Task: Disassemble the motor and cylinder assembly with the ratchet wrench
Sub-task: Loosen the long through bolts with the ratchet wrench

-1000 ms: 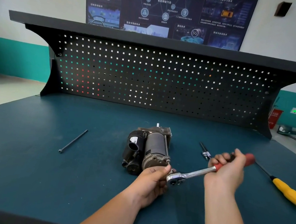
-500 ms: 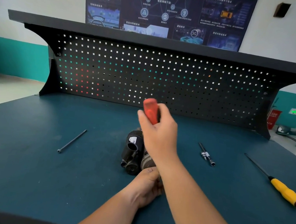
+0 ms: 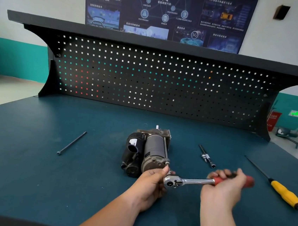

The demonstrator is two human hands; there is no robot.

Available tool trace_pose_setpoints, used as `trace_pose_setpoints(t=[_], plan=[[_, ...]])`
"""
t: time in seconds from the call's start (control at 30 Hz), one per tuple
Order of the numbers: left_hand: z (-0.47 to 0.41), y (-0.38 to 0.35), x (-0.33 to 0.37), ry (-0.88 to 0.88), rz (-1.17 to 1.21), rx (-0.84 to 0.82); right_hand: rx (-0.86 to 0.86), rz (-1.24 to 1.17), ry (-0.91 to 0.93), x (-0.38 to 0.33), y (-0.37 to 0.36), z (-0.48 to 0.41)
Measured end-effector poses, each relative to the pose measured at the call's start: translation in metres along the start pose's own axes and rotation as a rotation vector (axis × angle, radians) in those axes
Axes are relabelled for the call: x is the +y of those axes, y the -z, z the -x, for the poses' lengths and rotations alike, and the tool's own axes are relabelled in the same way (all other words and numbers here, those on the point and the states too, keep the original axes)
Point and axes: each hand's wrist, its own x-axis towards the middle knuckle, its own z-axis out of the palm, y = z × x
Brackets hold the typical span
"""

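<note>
The motor and cylinder assembly point(image 3: 148, 150), dark grey and black, lies on the blue bench mat in the middle. A long bolt point(image 3: 165, 149) runs along its right side. The ratchet wrench point(image 3: 188, 181) has a chrome head at the assembly's near right corner and a red handle pointing right. My left hand point(image 3: 150, 184) holds the wrench head and the near end of the assembly; its fingers are partly hidden. My right hand point(image 3: 224, 187) grips the red handle.
A long black bolt point(image 3: 71, 143) lies on the mat to the left. Extension bars and a socket point(image 3: 207, 156) lie right of the assembly. A yellow-handled screwdriver point(image 3: 283, 191) lies at far right. A black pegboard point(image 3: 156, 84) closes the back of the bench.
My right hand swung the red handle up and left over the assembly, then back down to the right. The left hand stayed at the wrench head.
</note>
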Motion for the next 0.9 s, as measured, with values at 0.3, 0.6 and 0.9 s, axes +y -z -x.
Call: trace_pose_setpoints(t=[0.3,0.6,0.9], plan=[[0.001,0.003,0.004,0.072,-0.021,-0.045,-0.687,0.553,0.536,0.025,-0.071,0.059],[0.002,0.005,0.003,0.0,-0.086,-0.067,-1.095,0.937,0.612,0.055,-0.082,0.087],[0.0,0.002,-0.001,-0.035,0.002,-0.022,-0.479,0.177,-0.03,-0.009,-0.054,0.03]])
